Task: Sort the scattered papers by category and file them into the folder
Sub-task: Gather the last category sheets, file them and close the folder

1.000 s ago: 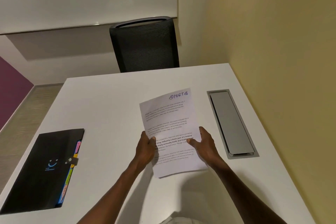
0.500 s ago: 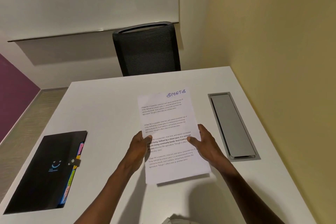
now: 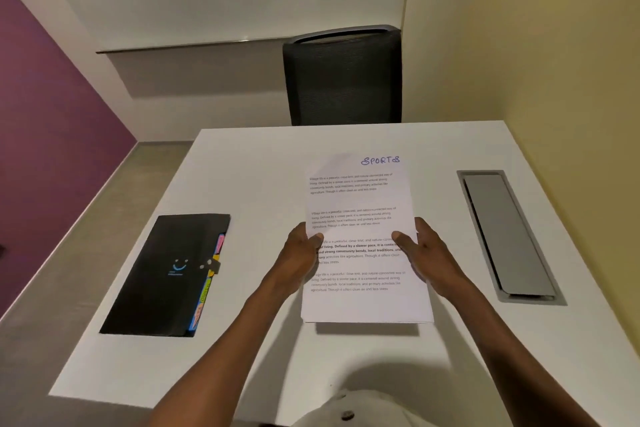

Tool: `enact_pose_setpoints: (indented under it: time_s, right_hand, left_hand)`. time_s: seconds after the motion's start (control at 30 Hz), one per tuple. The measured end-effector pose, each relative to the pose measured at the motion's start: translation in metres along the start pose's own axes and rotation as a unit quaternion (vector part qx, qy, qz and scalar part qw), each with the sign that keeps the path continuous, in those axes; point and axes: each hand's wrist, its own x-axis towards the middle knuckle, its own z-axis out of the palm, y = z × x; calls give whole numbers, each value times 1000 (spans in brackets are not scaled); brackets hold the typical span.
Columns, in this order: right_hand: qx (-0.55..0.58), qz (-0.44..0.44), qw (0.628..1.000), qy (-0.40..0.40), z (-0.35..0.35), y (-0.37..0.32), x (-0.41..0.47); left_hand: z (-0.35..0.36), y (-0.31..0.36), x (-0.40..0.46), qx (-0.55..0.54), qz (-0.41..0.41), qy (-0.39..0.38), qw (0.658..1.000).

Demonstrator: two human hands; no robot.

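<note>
Sheet marked SPORTS (image 3: 363,236) has dropped from tilted to nearly flat, bottom edge now just above the white surface (image 3: 249,184). My left hand (image 3: 299,258) and right hand (image 3: 427,258) each pinch a side edge, thumbs on top. Looks like squaring up before filing. Black folder (image 3: 162,274) lies closed, well to the left of my left hand, coloured tabs showing. Right of my right hand: grey cable hatch (image 3: 505,236). Beyond: black chair (image 3: 343,76), purple wall (image 3: 52,135).
</note>
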Motion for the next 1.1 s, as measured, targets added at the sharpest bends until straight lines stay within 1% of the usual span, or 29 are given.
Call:
enact_pose_setpoints:
  time_s: [0.17,0.27,0.37,0.43,0.5,0.53,0.6,0.63,0.67,0.73,0.77,0.83,0.97,1.03,1.1]
  right_hand:
    - [-5,14,1000,-2,66,-17,-11]
    - [13,27,1000,5,113,-24,-20]
    - [15,30,999,16,156,-32,-27]
    - [19,40,998,35,179,-36,-28]
    - [26,55,996,58,195,-32,-29]
    - [35,67,995,67,199,-29,-31]
    - [53,74,991,96,204,-24,-35]
    - [57,75,990,106,205,-24,-38]
    - [60,79,989,113,204,-22,-41]
    - [45,96,985,140,197,-16,-47]
    - [36,106,982,151,192,-11,-47]
    - [23,112,980,164,181,-2,-45]
    - [-27,118,974,193,167,3,-33]
    - [-40,109,975,189,164,5,-24]
    - [-58,97,978,175,165,-1,-17]
  left_hand:
    - [-67,-7,-10,38,-29,24,999]
    - [-124,-39,6,40,-47,26,998]
    - [-171,-59,13,48,-50,6,998]
    - [-186,-42,-5,33,-57,-11,998]
    - [-203,-39,-9,3,-68,-37,997]
    - [-211,-40,-9,-10,-83,-22,996]
    - [-229,-46,-5,-24,-116,44,992]
    - [-240,-53,0,-10,-120,78,990]
    - [-251,-60,6,35,-115,108,987]
    - [-272,-82,22,173,-95,159,967]
    - [-281,-92,29,215,-97,182,955]
    - [-288,-96,34,254,-99,208,939]
    - [-288,-102,46,300,-94,206,927]
    - [-284,-105,53,321,-101,200,920]
    - [-281,-106,58,371,-102,179,905]
